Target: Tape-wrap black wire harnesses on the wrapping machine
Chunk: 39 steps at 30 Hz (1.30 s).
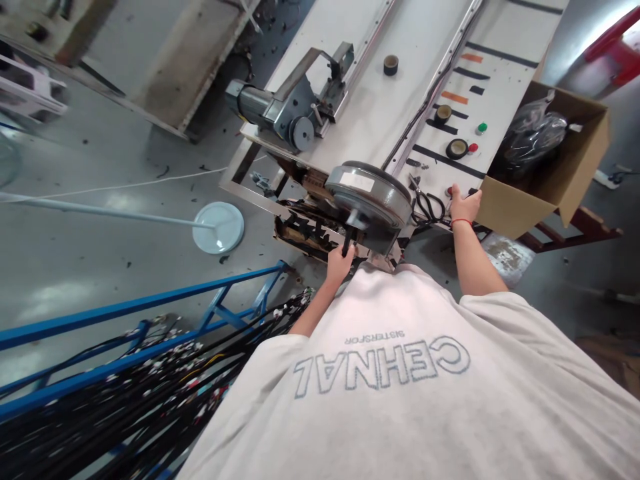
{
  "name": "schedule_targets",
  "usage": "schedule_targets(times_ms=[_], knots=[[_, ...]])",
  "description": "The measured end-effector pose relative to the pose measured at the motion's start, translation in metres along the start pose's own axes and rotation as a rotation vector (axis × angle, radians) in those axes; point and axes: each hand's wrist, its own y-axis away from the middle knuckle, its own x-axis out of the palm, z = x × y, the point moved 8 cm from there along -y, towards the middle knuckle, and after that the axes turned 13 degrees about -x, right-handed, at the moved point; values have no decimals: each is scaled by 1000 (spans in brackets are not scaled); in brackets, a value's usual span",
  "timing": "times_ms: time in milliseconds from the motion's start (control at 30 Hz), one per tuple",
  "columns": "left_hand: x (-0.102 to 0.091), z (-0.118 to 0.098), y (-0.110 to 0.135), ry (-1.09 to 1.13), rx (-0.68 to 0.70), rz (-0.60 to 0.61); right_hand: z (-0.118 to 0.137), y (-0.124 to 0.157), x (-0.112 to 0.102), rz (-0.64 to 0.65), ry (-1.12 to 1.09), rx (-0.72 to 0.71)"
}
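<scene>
A round grey hub motor [369, 193] with a white label stands on edge at the near end of a white workbench [380, 113]. My left hand [339, 262] is closed round a black cable or stub [347, 241] that hangs below the motor's axle. My right hand [465, 205] rests on the bench's near edge by a small red button [449, 192], fingers bent; whether it grips anything is hidden. A coil of black cable and scissors [427, 203] lies between the motor and my right hand.
A metal motor fixture [293, 107] sits at the bench's left. Tape rolls [456, 148] and red and green buttons dot the bench top. An open cardboard box [550, 160] holds bagged black parts. A blue rack [140, 333] carries many black cable bundles. A white round base [219, 227] lies on the floor.
</scene>
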Motion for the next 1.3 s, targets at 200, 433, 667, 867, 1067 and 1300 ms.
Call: schedule_targets(times_ms=[200, 433, 667, 867, 1067, 1300], knots=[[2, -4, 6, -13, 14, 5, 0, 0, 0, 17, 27, 2], [-1, -5, 6, -31, 15, -20, -5, -4, 3, 15, 30, -30], [2, -3, 9, -3, -2, -3, -6, -3, 2, 12, 18, -15], [-1, 2, 8, -32, 38, 11, 2, 2, -3, 17, 17, -4], [-14, 35, 5, -103, -72, -22, 3, 3, -4, 7, 30, -12], [-9, 11, 17, 94, 40, 203, 2, 2, -4, 3, 55, -25]])
